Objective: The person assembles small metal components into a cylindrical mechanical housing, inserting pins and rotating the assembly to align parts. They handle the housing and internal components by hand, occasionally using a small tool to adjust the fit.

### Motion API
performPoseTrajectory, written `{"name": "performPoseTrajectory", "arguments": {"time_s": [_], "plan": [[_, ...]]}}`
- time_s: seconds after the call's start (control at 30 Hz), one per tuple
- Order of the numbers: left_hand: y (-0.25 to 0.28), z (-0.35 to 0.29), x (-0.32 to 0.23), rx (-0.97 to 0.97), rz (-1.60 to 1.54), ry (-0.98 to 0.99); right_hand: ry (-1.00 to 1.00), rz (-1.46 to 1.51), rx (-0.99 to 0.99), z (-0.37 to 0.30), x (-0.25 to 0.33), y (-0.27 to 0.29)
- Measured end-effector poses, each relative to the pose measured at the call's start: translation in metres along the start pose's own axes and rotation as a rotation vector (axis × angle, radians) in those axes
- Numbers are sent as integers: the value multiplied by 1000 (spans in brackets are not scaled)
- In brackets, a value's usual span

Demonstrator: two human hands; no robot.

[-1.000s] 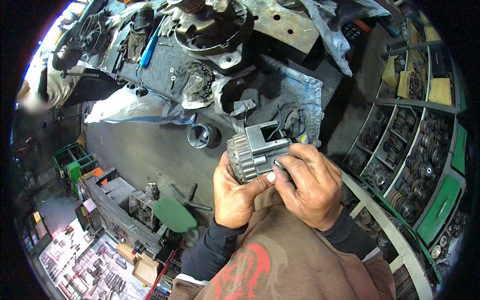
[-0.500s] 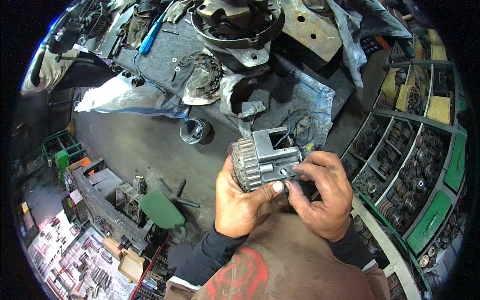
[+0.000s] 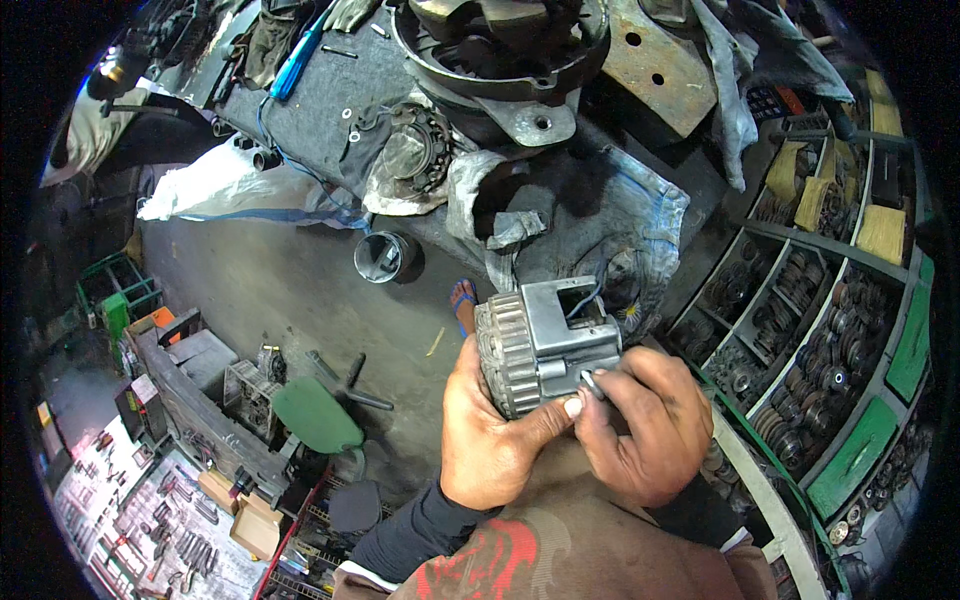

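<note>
Close to my body I hold a grey metal part (image 3: 562, 345) with a ribbed, toothed drum on its left and a squarish machined body with a cut-out on its right. My left hand (image 3: 492, 438) is wrapped round the drum, thumb along its lower edge. The thumb and index finger of my right hand (image 3: 650, 425) pinch a small bright metal pin (image 3: 593, 384) at a hole in the part's near face. Whether the pin's end sits inside the hole cannot be made out.
Ahead, a cloth-covered workbench (image 3: 300, 130) carries a large round casting (image 3: 500, 75), a worn bearing-like part (image 3: 418, 150) and a blue-handled screwdriver (image 3: 298, 65). A bucket (image 3: 387, 258) stands on the floor. Bins of gears (image 3: 820, 350) are at right, a green stool (image 3: 318, 415) at left.
Both hands and the metal part have shifted slightly right and down in the view. The small pin between my right fingertips now shows more clearly. A foot has come into sight beyond the part.
</note>
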State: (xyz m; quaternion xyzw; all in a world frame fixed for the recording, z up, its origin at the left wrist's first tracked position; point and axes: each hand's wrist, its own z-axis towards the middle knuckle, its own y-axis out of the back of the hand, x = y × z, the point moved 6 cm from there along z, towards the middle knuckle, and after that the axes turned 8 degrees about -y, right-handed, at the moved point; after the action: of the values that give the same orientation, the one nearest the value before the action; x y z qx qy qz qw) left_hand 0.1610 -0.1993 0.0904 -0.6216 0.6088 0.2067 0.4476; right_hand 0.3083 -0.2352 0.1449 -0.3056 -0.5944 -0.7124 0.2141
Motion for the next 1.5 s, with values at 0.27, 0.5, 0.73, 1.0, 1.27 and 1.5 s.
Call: {"name": "performPoseTrajectory", "arguments": {"time_s": [0.27, 0.5, 0.73, 1.0, 1.27, 1.5], "plan": [[-11, -9, -3, -1, 9, -63, 15, 19, -14, -10, 1, 16], [-10, -4, -6, 6, 49, -100, 19, 52, -61, -12, 2, 10], [-5, -9, 1, 5, 21, -98, 0, 58, -30, -19, 2, 9], [3, -4, -2, 13, 10, -68, -95, 95, -87, -17, 5, 5], [20, 1, 12, -18, -188, 24, -159, 192, -132, -10, 4, -3], [17, 4, 18, -23, -254, 74, -180, 172, -71, -1, 2, -6]]}}
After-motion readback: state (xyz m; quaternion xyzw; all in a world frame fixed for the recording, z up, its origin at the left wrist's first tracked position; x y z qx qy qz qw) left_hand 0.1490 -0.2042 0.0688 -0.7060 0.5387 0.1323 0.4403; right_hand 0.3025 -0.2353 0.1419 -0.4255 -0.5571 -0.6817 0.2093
